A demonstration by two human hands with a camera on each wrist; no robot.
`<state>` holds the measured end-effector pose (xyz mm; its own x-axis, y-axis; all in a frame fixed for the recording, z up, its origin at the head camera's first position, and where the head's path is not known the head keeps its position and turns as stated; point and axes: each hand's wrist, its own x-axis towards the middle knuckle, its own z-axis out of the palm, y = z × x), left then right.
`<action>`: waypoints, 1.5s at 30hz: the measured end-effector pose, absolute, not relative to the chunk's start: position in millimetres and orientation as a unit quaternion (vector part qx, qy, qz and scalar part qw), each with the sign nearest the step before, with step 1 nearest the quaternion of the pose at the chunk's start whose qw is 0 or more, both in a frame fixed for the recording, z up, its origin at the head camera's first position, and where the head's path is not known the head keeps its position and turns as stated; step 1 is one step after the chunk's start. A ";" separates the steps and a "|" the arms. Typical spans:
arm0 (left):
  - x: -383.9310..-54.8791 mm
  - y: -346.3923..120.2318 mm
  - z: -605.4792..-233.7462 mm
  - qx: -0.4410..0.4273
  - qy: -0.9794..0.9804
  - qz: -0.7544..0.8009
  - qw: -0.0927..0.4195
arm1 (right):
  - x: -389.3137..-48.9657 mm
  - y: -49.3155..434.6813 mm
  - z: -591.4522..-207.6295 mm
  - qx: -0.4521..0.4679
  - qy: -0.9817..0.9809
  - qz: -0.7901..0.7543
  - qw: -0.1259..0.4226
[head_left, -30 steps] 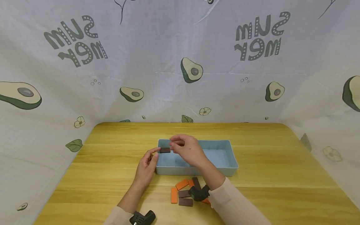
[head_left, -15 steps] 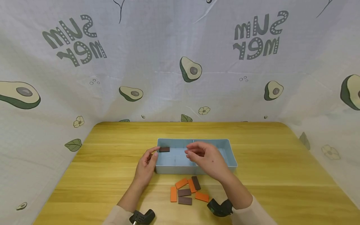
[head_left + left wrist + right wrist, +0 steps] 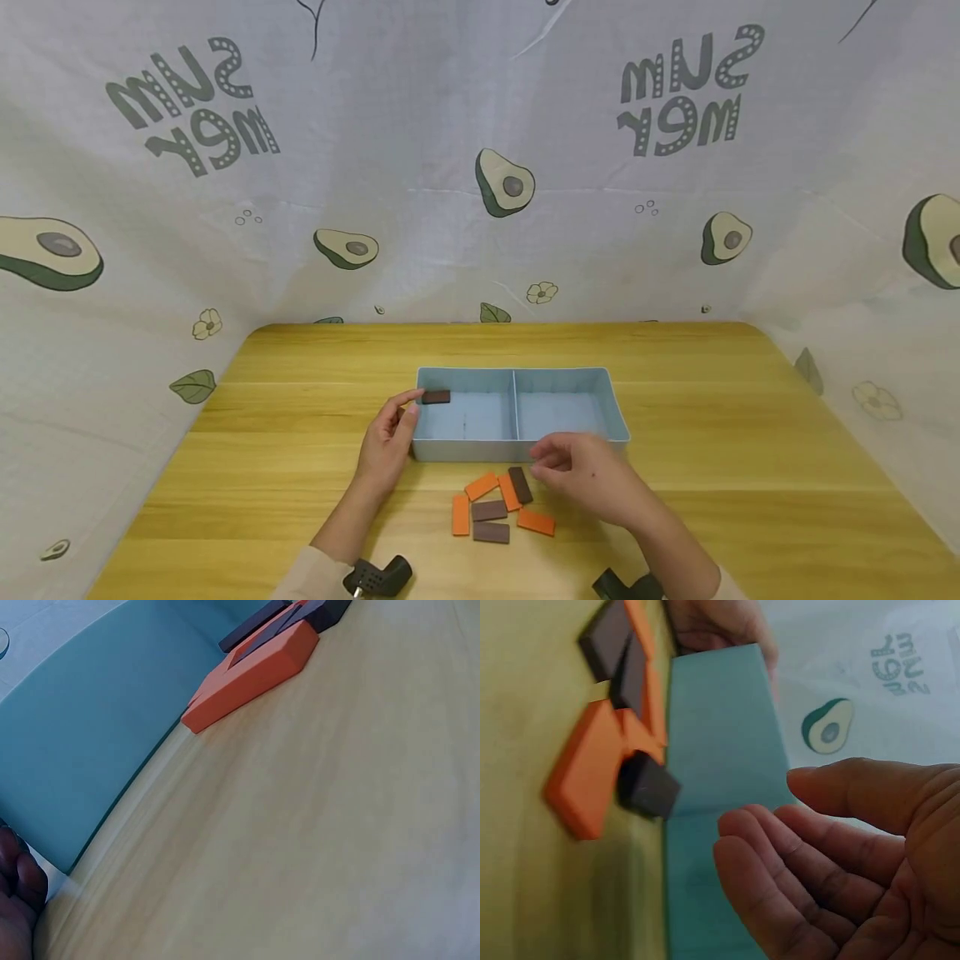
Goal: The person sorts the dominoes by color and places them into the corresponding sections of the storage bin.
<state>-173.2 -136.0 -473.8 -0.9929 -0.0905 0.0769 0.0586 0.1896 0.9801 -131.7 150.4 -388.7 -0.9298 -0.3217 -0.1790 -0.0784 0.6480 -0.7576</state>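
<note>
Avocado-print cloth walls off your wooden table point(image 3: 300, 467), with the blue tray point(image 3: 517, 454) at its middle. Your left hand point(image 3: 386, 446) braces the tray's left end, fingers relaxed, near the brown tile point(image 3: 436, 397) inside. Your right hand point(image 3: 592, 479) hovers empty, fingers loosely spread, just right of the loose tiles point(image 3: 495, 508) before the tray. Pick an outer tile; they overlap.
</note>
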 end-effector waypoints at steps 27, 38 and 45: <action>-174.7 -137.0 -474.5 0.018 -0.776 -0.628 0.056 | -125.5 129.5 -428.9 -0.070 0.952 -0.283 0.098; -173.6 -137.3 -473.2 0.020 -0.774 -0.631 0.054 | -124.9 128.3 -428.8 -0.064 0.951 -0.284 0.106; -173.8 -137.2 -474.4 0.019 -0.770 -0.635 0.052 | -125.7 130.6 -425.5 -0.061 0.947 -0.294 0.115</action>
